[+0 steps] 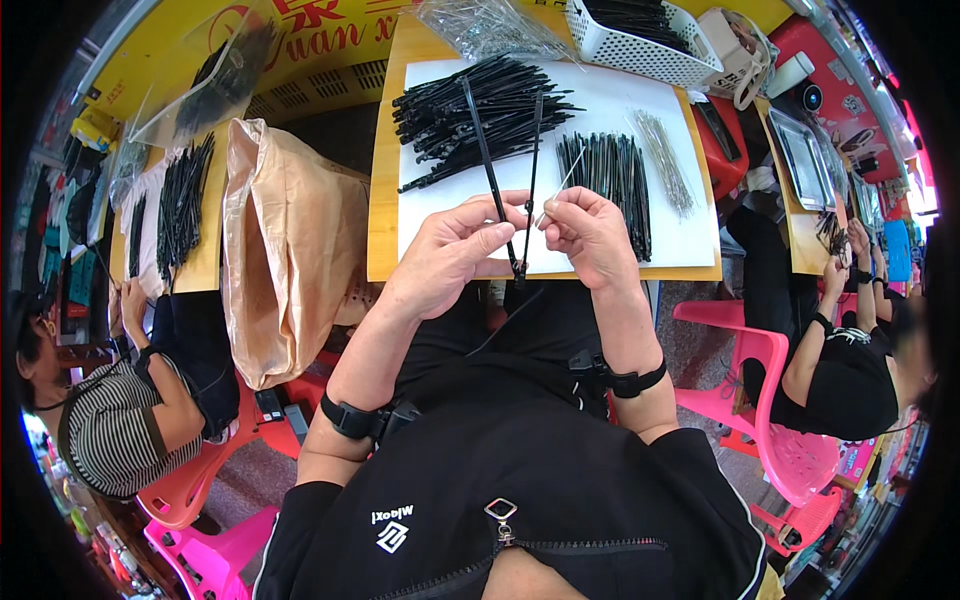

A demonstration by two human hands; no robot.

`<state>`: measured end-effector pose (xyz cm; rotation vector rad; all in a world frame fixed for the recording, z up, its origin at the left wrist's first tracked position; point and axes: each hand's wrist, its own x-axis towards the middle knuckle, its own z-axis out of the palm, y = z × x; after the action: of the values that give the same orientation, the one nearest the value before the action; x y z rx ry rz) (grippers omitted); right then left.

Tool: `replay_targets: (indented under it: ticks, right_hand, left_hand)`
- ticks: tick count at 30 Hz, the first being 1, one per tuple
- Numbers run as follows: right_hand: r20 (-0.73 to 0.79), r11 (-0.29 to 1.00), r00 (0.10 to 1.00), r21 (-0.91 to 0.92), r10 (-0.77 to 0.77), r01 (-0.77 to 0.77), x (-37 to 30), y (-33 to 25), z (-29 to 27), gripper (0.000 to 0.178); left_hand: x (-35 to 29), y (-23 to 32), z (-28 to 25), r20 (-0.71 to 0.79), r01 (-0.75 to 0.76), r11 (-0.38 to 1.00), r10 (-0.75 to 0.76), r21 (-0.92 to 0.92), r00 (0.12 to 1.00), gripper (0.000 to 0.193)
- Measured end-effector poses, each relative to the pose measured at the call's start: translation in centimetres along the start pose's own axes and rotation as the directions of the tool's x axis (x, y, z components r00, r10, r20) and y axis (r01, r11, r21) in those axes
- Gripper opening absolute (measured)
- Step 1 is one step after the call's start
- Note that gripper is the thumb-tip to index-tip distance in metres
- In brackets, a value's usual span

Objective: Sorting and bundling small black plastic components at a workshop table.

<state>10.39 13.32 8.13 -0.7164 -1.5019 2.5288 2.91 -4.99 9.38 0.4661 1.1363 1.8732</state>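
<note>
In front of my chest, my left hand [452, 246] is closed round a thin black V-shaped piece [492, 165] near its lower end. The two long slim arms of the piece spread upward from a joined bottom tip. Beside it, my right hand [592, 238] pinches a thin silver rod [560, 180], which slants up to the right past the fingertips. Both hands hover over the near edge of a white sheet [420, 215]. Beyond them lies a heaped pile of black strips [470, 115]. A neater row of black strips [612, 180] sits right of the hands, next to a bundle of silver rods [662, 160].
The sheet covers a wooden table [385, 180]. At its far side are a clear plastic bag [490, 30] and a white perforated basket [640, 50] of black strips. A large tan sack [285, 250] stands left. People work at tables on both sides; a pink chair [770, 430] is right.
</note>
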Motion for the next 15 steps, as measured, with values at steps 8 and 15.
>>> replay_targets:
  ticks: [8, 15]
  right_hand:
    - [0.037, 0.999, 0.999, 0.033, 0.011, -0.012, 0.5, 0.5, -0.9, 0.010]
    - [-0.021, 0.994, 0.994, 0.042, -0.104, 0.105, 0.0, 0.5, -0.2, 0.007]
  left_hand:
    - [0.1, -0.3, -0.3, 0.104, -0.133, 0.977, 0.117, 0.166, 0.988, 0.019]
    - [0.2, -0.4, 0.0, -0.016, -0.041, 0.994, 0.042, 0.106, 0.999, 0.020]
